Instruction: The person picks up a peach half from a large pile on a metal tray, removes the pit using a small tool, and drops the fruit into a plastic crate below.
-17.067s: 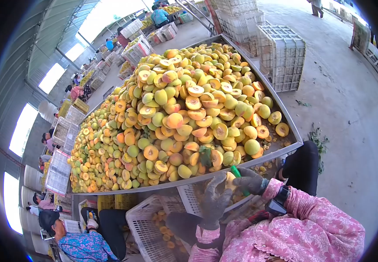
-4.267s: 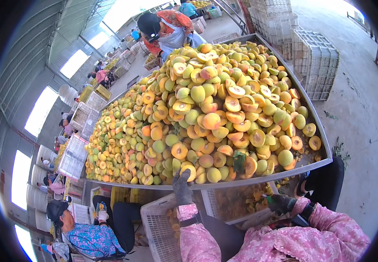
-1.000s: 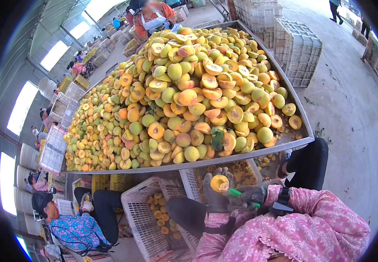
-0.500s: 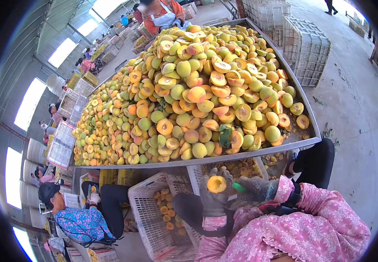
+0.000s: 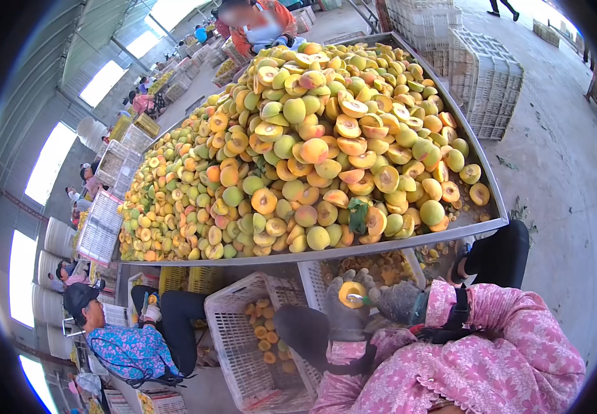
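Observation:
A cut peach half (image 5: 351, 292) rests in my gloved left hand (image 5: 345, 317), its yellow cut face turned up and the fingers curled round it. My gloved right hand (image 5: 400, 302) is closed on a small green-handled tool whose metal tip (image 5: 360, 299) is at the fruit's cut face. The fingers of that hand hide most of the handle. Both hands are in front of the metal table's edge, above a white crate (image 5: 310, 279) that holds fruit pieces. Another white crate (image 5: 226, 324) with several peach halves inside stands to the left of my hands.
A metal-rimmed table (image 5: 298, 257) carries a large heap of peach halves (image 5: 291, 165) with a few leaves. A co-worker in a blue patterned top (image 5: 129, 352) sits at left; another person (image 5: 267, 24) is behind the heap. Stacked crates (image 5: 486, 83) stand at right.
My right hand has moved left, bringing the tool's tip to the peach half; its green handle now barely shows. My left hand, with the fruit, has shifted slightly right. The view has moved slightly.

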Available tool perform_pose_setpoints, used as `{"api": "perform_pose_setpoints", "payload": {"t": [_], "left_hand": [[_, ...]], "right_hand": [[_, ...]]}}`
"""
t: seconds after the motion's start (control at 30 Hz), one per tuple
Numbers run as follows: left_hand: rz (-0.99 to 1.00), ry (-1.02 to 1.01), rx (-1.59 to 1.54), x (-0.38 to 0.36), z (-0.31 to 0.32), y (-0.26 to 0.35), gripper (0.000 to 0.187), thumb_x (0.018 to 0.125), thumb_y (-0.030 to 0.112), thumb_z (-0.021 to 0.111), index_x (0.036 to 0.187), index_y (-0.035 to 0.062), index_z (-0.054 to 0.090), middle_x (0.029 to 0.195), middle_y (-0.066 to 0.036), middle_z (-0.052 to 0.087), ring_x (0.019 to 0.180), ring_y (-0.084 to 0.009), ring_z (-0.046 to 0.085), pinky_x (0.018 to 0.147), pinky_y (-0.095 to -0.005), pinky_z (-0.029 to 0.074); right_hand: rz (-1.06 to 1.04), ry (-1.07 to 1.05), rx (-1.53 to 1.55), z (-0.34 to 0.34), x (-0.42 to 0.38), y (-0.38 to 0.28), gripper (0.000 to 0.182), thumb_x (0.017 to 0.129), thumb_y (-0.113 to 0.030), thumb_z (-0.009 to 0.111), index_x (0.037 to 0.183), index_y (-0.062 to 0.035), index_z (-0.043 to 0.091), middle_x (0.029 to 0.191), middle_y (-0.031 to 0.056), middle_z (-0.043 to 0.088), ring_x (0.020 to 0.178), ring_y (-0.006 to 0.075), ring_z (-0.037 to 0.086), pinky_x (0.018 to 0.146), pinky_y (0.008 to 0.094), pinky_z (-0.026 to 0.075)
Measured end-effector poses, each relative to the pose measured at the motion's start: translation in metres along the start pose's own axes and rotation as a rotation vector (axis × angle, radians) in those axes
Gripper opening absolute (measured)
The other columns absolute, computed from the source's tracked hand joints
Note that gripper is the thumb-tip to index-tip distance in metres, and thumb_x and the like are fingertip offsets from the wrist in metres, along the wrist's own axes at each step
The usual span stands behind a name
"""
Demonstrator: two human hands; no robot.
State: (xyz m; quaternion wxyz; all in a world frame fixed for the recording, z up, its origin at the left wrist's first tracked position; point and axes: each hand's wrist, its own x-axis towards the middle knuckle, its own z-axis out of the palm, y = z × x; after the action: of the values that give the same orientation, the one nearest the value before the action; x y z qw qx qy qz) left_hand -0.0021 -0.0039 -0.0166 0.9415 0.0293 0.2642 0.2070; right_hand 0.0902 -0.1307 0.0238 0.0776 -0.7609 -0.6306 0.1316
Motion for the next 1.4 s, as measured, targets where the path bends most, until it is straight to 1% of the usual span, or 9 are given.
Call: {"api": "perform_pose_setpoints", "payload": {"t": [0.37, 0.5, 0.67, 0.8, 0.83, 0.93, 0.97, 1.23, 1.4], "left_hand": [[0.160, -0.062, 0.023, -0.010, 0.012, 0.046, 0.037, 0.084, 0.026, 0.052, 0.108, -0.0022, 0.050, 0.112, -0.025, 0.053, 0.100, -0.0375, 0.052, 0.090, -0.0511, 0.042], [0.862, 0.209, 0.418, -0.038, -0.014, 0.151, 0.040, 0.087, 0.036, 0.049, 0.102, 0.0004, 0.057, 0.103, -0.014, 0.060, 0.098, -0.0282, 0.055, 0.086, -0.0442, 0.044], [1.529, 0.903, 2.435, -0.026, -0.063, 0.248, 0.035, 0.087, 0.032, 0.050, 0.083, 0.0000, 0.063, 0.074, -0.014, 0.062, 0.066, -0.0261, 0.056, 0.062, -0.0401, 0.042], [0.957, 0.693, 1.735, 0.068, 0.012, 0.227, 0.046, 0.087, 0.041, 0.045, 0.077, -0.0008, 0.062, 0.074, -0.019, 0.063, 0.068, -0.0387, 0.059, 0.062, -0.0484, 0.045], [1.014, 0.713, 2.414, 0.095, 0.019, 0.228, 0.054, 0.087, 0.048, 0.040, 0.075, -0.0008, 0.061, 0.076, -0.022, 0.062, 0.072, -0.0407, 0.060, 0.065, -0.0501, 0.046], [0.735, 0.868, 2.365, 0.133, 0.063, 0.186, 0.048, 0.083, 0.047, 0.044, 0.076, 0.0049, 0.065, 0.082, -0.020, 0.063, 0.078, -0.0374, 0.062, 0.066, -0.0469, 0.049], [1.065, 0.890, 2.615, 0.165, 0.031, 0.186, 0.041, 0.082, 0.043, 0.050, 0.082, 0.0040, 0.063, 0.083, -0.018, 0.064, 0.078, -0.0361, 0.063, 0.067, -0.0450, 0.050], [0.803, 0.369, 0.890, 0.098, 0.070, 0.156, 0.047, 0.077, 0.005, 0.062, 0.119, 0.0039, 0.042, 0.105, -0.015, 0.053, 0.077, -0.0221, 0.060, 0.057, -0.0300, 0.054], [0.566, -0.021, 0.724, 0.047, 0.043, 0.071, 0.033, 0.082, 0.000, 0.054, 0.114, -0.0034, 0.045, 0.107, -0.016, 0.050, 0.091, -0.0247, 0.058, 0.074, -0.0354, 0.057]], "right_hand": [[-0.199, -0.137, 1.307, 0.028, 0.005, 0.019, 0.036, 0.085, -0.035, 0.052, 0.111, -0.0090, 0.054, 0.091, 0.0104, 0.061, 0.083, 0.0229, 0.062, 0.074, 0.0353, 0.048], [-0.024, -0.150, 0.405, 0.111, 0.017, 0.072, 0.033, 0.079, -0.029, 0.055, 0.105, -0.0082, 0.056, 0.091, 0.0159, 0.062, 0.084, 0.0293, 0.062, 0.073, 0.0391, 0.049], [0.083, -0.111, 0.497, 0.102, 0.008, 0.075, 0.030, 0.074, -0.019, 0.052, 0.101, -0.0062, 0.060, 0.090, 0.0181, 0.062, 0.080, 0.0343, 0.061, 0.070, 0.0448, 0.049], [0.044, -0.085, 0.584, 0.134, -0.005, 0.085, 0.030, 0.076, -0.026, 0.055, 0.101, -0.0082, 0.058, 0.098, 0.0182, 0.059, 0.088, 0.0348, 0.059, 0.074, 0.0447, 0.046], [0.013, -0.152, 0.540, 0.136, -0.005, 0.087, 0.033, 0.076, -0.028, 0.057, 0.102, -0.0087, 0.057, 0.100, 0.0183, 0.058, 0.090, 0.0350, 0.058, 0.076, 0.0441, 0.046], [0.100, -0.320, 0.564, 0.119, -0.011, 0.092, 0.035, 0.076, -0.032, 0.057, 0.103, -0.0095, 0.056, 0.093, 0.0177, 0.059, 0.087, 0.0357, 0.058, 0.075, 0.0435, 0.047], [0.075, -0.280, 0.492, 0.129, -0.007, 0.105, 0.034, 0.076, -0.031, 0.058, 0.102, -0.0097, 0.056, 0.089, 0.0163, 0.060, 0.082, 0.0340, 0.060, 0.071, 0.0420, 0.048], [0.165, -0.109, 0.872, 0.135, -0.029, 0.123, 0.032, 0.077, -0.022, 0.065, 0.101, -0.0044, 0.054, 0.076, 0.0098, 0.062, 0.056, 0.0198, 0.062, 0.050, 0.0329, 0.050], [0.277, 0.050, 1.640, 0.032, 0.000, 0.073, 0.040, 0.079, -0.011, 0.065, 0.114, -0.0051, 0.046, 0.091, 0.0075, 0.059, 0.066, 0.0185, 0.061, 0.057, 0.0312, 0.053]]}}
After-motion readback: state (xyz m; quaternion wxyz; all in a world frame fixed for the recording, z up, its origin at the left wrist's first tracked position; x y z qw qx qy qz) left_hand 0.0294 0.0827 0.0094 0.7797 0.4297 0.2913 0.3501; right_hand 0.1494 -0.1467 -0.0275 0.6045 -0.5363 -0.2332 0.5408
